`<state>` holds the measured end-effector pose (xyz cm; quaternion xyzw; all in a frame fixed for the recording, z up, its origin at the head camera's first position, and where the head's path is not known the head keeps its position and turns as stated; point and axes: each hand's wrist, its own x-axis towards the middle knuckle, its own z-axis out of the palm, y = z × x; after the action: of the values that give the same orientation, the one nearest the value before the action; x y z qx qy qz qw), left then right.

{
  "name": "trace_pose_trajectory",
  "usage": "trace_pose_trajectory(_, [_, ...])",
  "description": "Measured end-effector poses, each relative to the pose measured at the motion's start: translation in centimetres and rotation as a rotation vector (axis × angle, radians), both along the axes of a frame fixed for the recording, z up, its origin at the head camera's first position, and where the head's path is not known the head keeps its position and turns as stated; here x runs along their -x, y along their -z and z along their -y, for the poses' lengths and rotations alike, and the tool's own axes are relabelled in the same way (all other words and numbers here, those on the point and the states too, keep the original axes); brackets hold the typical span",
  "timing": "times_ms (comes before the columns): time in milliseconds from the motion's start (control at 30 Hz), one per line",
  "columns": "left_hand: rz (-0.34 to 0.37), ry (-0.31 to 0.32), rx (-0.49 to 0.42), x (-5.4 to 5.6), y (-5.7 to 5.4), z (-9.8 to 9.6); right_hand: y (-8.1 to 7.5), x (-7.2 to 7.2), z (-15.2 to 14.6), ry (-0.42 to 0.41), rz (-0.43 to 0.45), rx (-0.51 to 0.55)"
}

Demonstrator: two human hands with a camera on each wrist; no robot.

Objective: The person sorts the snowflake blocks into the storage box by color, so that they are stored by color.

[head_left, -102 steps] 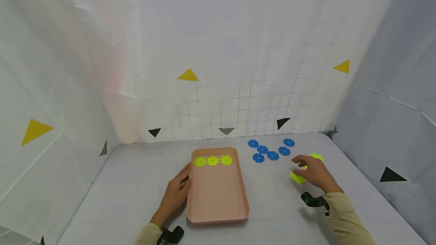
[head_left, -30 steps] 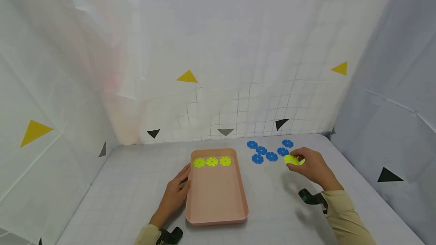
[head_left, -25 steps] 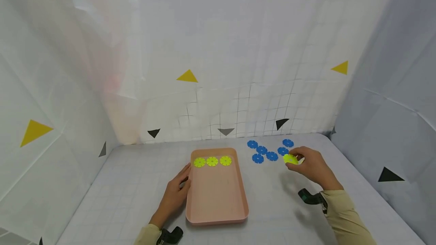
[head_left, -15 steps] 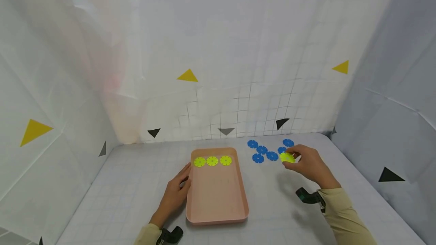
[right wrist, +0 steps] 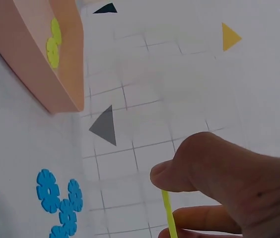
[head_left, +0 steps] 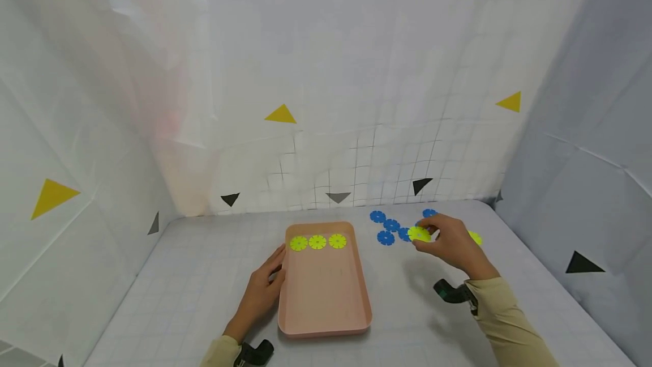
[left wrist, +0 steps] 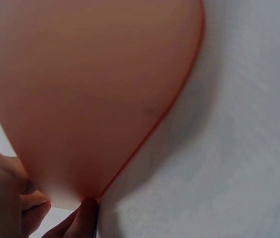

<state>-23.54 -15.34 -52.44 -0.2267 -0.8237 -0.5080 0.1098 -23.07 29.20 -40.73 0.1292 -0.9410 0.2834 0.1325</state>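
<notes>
- The right hand (head_left: 453, 247) pinches one bright yellow-green disc (head_left: 419, 234) between thumb and fingers, with the gap between them narrow
- This disc is flat and round with a notched rim and a small mark at its centre; the right wrist view shows it almost edge-on, as a thin strip under the thumb
- It is held above the table, to the right of the tray (head_left: 326, 293), and in the head view it covers part of a blue disc (head_left: 404, 234)
- The left hand (head_left: 261, 293) rests against the tray's left side, its fingers extended along the wall
- The tray is pink and rectangular, with rounded corners and a low raised wall
- Inside it, at the far end, three yellow-green discs (head_left: 317, 242) lie flat in a row from left to right
- On the table beyond the tray's right side lies a loose cluster of blue discs (head_left: 385, 238), notched in the same way, some partly hidden by the right hand and the held disc
- Another yellow-green piece (head_left: 475, 237) shows just past the right hand, partly covered by it
- Around all this spreads a pale table (head_left: 168, 293), with a white backdrop (head_left: 326, 72) behind
</notes>
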Motion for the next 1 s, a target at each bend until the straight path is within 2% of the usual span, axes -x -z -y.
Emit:
trace_pose_trajectory(600, [-0.006, -0.012, 0.028, 0.0, -0.1, 0.0, -0.3, 0.6, 2.6, -0.064, -0.023, 0.003])
trace_pose_trajectory(833, [0.028, -0.016, 0.017, 0.0, -0.3, -0.1, -0.4, 1.1, 3.4, -0.098, -0.041, -0.014])
trace_pose_trajectory(1000, [0.021, -0.014, 0.016, 0.0, -0.2, -0.1, -0.6, 1.3, 4.0, -0.124, -0.039, -0.011])
